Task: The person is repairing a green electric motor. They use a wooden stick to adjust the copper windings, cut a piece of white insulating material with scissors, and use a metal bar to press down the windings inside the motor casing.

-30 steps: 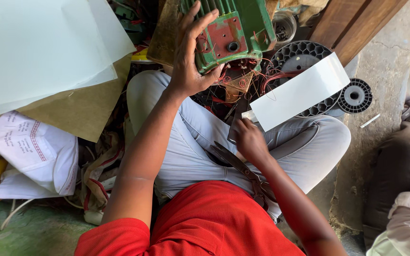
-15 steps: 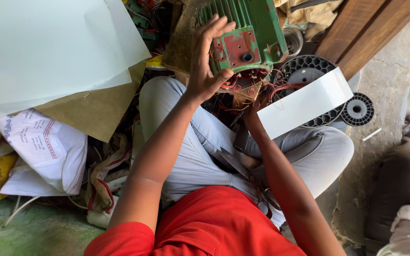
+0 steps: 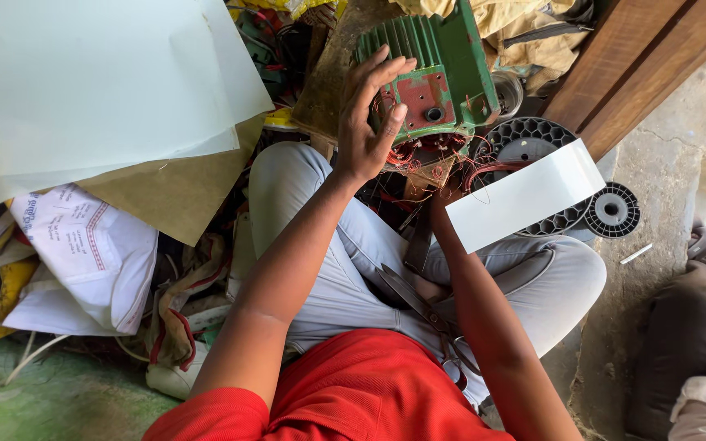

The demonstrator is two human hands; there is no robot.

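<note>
Head view | left hand (image 3: 367,122) clasps green motor housing (image 3: 435,73), copper windings (image 3: 418,155) inside | right hand (image 3: 444,200) pinches white paper strip (image 3: 525,196), long axis rising rightward.

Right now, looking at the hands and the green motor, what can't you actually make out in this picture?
- Right hand, head view: mostly hidden behind the white strip; its grip cannot be seen.
- Green motor: the top is cut off by the frame edge, and the left hand covers part of its face.
- Copper wires: too fine and tangled to trace.
- Scissors on the lap: handles partly hidden by the right forearm.
</note>
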